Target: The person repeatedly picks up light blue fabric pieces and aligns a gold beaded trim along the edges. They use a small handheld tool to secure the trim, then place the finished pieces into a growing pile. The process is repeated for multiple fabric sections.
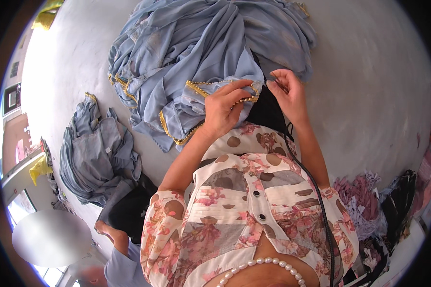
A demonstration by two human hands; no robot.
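A large heap of blue-grey, sheer garment fabric [201,52] spreads in front of me and over my lap. Its edges carry gold beaded trim [170,131]. My left hand [223,107] is closed on a trimmed edge of this cloth, with the thumb and fingers pinching it near the beads. Just to its right, my right hand [289,95] is raised with its fingers pinched around a small, thin dark tool [278,82]. Its exact kind is mostly hidden by the fingers. The tool's tip is close to the trimmed edge.
A co-worker sits at the left, with more blue-grey cloth [98,148] over the lap. Bundles of pink and lilac fabric strips [361,203] lie at the lower right. A black cord [316,191] runs down my front. Grey floor [368,95] extends at the right.
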